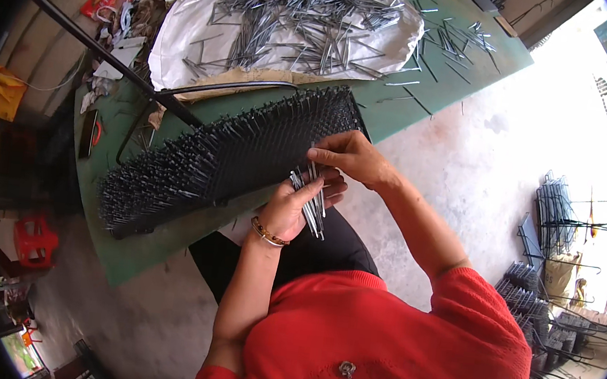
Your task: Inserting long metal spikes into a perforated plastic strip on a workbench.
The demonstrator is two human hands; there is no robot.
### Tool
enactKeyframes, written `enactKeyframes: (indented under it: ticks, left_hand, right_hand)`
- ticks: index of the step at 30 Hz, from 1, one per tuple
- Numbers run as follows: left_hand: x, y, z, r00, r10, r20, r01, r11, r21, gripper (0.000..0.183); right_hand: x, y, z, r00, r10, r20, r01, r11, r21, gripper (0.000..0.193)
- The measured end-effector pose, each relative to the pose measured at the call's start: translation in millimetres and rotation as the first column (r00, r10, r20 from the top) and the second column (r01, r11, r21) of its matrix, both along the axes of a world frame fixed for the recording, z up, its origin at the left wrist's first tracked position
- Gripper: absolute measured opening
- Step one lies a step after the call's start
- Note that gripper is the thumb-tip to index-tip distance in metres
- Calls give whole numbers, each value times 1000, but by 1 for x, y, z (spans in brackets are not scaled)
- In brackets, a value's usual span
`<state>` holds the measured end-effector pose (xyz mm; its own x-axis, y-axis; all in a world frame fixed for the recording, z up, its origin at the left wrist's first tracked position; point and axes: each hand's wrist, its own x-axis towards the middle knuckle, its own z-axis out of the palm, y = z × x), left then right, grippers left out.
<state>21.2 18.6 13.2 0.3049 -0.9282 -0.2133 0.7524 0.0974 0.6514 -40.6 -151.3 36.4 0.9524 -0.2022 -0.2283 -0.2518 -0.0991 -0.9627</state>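
Note:
My left hand (293, 207), with a bracelet at the wrist, is closed around a small bundle of thin silvery metal rods (313, 219). The rods stick out above and below its fingers. Just above it, my right hand (357, 157) has thumb and forefinger pinched at the top of a rod that stands up from the bundle. Both hands are at the near side of a long black block (246, 167), set slantwise on the green table (122, 263). Dense rows of dark rods stand up from this block, thickest at its left end.
A large heap of loose metal rods (293, 11) lies on a white sheet (174, 46) behind the block, and more are scattered at the table's far right. A black metal bar (97, 42) crosses from the upper left. A red stool (35, 241) and stacked wire racks (556, 216) stand on the floor.

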Motion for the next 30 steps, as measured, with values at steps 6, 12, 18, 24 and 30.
enactKeyframes:
  ticks: [6, 12, 18, 24, 30]
  left_hand:
    - [2, 2, -8, 970, -101, -222, 128, 986, 109, 29]
    - [3, -4, -13, 983, -30, -184, 66, 979, 193, 28]
    - [2, 0, -15, 940, 1, -340, 45, 991, 126, 29]
    - [-2, 0, -10, 943, 28, -332, 7, 994, 105, 28]
    - [1, 0, -16, 931, -23, -365, 44, 998, 50, 27]
  right_hand:
    - [7, -38, 6, 881, -339, 331, 392, 913, -109, 24]
    - [31, -64, 15, 765, -257, 590, 549, 740, -389, 19]
    - [40, -71, -1, 766, -205, 610, 526, 745, -410, 16]
    - [46, -72, -10, 721, -131, 681, 516, 758, -399, 14]
    - [44, -72, -16, 705, -144, 695, 554, 723, -412, 13]
